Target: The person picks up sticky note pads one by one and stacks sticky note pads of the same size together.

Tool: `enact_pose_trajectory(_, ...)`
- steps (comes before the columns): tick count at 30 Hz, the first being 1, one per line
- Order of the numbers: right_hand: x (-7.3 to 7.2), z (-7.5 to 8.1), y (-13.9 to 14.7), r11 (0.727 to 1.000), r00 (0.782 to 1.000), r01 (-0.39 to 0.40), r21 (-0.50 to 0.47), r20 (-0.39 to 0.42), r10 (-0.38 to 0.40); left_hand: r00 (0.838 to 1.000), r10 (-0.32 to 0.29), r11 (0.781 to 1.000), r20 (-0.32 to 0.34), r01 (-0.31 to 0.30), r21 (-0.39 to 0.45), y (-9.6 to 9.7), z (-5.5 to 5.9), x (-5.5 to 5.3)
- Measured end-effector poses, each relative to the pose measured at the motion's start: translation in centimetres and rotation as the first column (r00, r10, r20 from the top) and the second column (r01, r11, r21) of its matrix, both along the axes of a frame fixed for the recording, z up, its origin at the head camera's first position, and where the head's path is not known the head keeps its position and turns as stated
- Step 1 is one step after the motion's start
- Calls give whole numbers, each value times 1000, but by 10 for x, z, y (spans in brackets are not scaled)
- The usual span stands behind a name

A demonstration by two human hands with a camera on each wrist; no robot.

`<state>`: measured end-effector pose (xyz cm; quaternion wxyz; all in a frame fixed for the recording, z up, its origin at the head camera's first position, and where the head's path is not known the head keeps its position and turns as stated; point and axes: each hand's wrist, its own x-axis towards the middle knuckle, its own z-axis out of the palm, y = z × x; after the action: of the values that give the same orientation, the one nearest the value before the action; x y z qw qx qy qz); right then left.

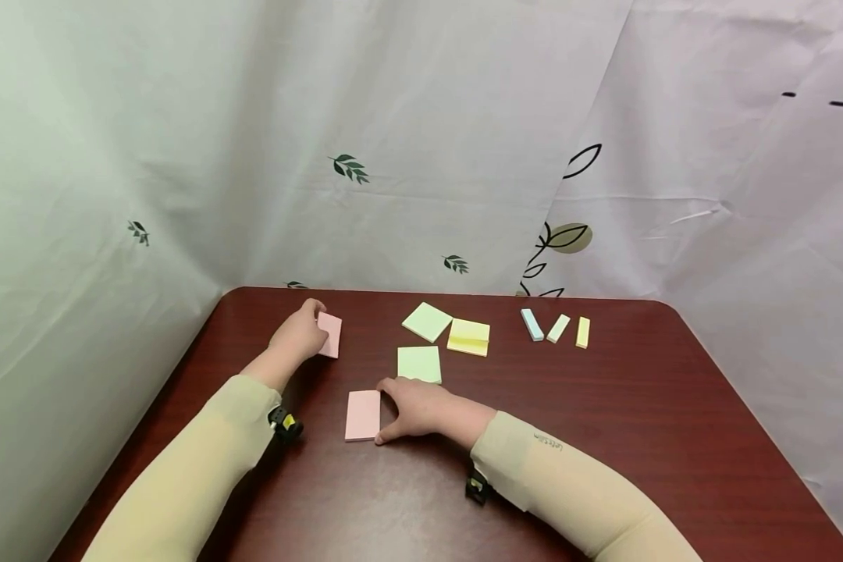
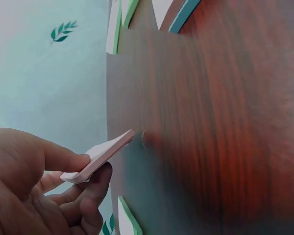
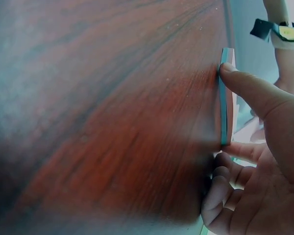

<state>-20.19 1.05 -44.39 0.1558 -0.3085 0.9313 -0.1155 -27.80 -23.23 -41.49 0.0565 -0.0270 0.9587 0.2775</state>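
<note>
In the head view, my left hand [image 1: 300, 334] is at the table's back left and pinches a pink sticky note pad [image 1: 330, 336]. The left wrist view shows this pad [image 2: 105, 154] tilted between thumb and fingers, off the table. My right hand [image 1: 421, 407] spans another pink sticky note pad [image 1: 362, 415] nearer the front, thumb and forefinger at its opposite ends. A blue layer [image 3: 223, 112] lies beneath that pad in the right wrist view. A green-edged pad [image 2: 129, 220] lies close below my left hand in the left wrist view; the head view does not show it.
Beside my right hand lies a green pad [image 1: 418, 364]. Farther back are another green pad [image 1: 427, 321] and a yellow one [image 1: 468, 337]. Narrow blue [image 1: 531, 325], pale [image 1: 558, 329] and yellow [image 1: 582, 332] strip pads lie right of them. A patterned curtain [image 1: 421, 140] hangs behind the table.
</note>
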Motion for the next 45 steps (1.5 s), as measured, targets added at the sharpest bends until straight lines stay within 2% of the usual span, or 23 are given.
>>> enact_pose_trajectory(8,1,3,1,1000,1000,4,6,-8,-3,999,-48,996,20,46,78,-8,0,19)
enact_pose_trajectory(12,2,3,0,1000,1000,0,9,-11,0,997,-63,990,32,59,125,-10,-3,30)
enact_pose_trajectory(24,3,4,1,1000,1000,2,5,-4,-2,994,-97,978,52,85,189,-17,-18,62)
enact_pose_trajectory(31,3,4,1,1000,1000,-2,-3,-7,2,992,-103,990,78,94,105,-20,-21,77)
enact_pose_trajectory(38,3,4,1,1000,1000,-2,-7,-8,2,988,-139,990,73,138,17,-16,-19,95)
enact_pose_trajectory(45,5,5,0,1000,1000,-2,-11,-3,2,981,-173,983,86,177,-46,-14,-18,100)
